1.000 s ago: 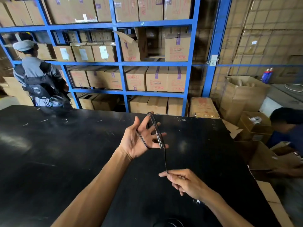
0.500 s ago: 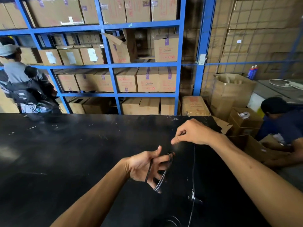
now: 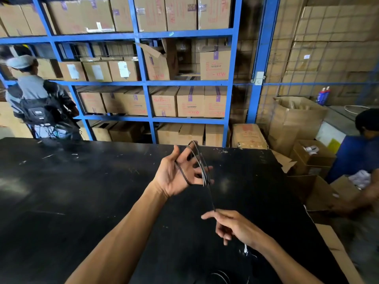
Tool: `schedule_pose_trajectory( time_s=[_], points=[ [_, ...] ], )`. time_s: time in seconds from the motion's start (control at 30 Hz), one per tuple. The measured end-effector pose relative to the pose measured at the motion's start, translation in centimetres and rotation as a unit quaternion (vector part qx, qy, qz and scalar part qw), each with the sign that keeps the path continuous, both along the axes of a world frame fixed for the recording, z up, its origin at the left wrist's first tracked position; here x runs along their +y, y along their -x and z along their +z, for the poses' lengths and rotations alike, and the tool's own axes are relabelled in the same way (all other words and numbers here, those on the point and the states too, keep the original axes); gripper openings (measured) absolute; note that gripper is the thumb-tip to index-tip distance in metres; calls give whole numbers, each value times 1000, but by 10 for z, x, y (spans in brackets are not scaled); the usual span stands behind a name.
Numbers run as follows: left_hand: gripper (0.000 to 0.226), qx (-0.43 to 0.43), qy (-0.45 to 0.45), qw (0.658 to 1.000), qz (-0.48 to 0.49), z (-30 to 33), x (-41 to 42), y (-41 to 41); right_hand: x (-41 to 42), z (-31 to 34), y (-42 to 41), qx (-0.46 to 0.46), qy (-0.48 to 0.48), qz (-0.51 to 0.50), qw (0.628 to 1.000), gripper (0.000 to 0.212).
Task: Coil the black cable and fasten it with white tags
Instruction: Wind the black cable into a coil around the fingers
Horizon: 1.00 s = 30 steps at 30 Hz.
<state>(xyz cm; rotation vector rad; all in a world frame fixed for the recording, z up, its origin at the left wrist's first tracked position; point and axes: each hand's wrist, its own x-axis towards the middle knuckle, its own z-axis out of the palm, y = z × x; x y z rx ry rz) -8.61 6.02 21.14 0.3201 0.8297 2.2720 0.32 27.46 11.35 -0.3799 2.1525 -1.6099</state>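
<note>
The black cable (image 3: 202, 167) is wound in a few loops around the spread fingers of my left hand (image 3: 180, 173), which is raised palm-up over the black table (image 3: 82, 201). From the loops a single strand runs down to my right hand (image 3: 231, 226), which pinches it between thumb and fingers nearer to me. More cable lies on the table at the bottom edge (image 3: 221, 275). A small white tag (image 3: 245, 250) sits on the cable just below my right wrist.
Blue shelving (image 3: 143, 83) full of cardboard boxes stands behind the table. A person with a backpack (image 3: 39, 107) stands at the far left. Another person in blue (image 3: 361, 152) bends over open boxes (image 3: 313, 158) at the table's right.
My left hand has lifted and turned palm-up with another loop on it. My right hand came from beyond the left hand back down toward me, drawing the strand along.
</note>
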Motion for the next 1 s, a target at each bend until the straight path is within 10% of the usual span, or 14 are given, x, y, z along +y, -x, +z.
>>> schedule_pose_trajectory(
  time_s=[0.17,0.37,0.67,1.0],
  points=[
    [65,70,35,974,-213,8,6,-23,15,14,29,49,-130,-39,990,61],
    [60,77,242,901,-351,-17,14,-34,43,92,73,168,-286,-89,939,15],
    [42,-30,217,970,-103,-62,4,-3,25,112,37,247,-190,-110,944,13],
    [44,-29,62,997,26,-22,7,4,-5,-22,-17,34,64,-104,992,28]
  ],
)
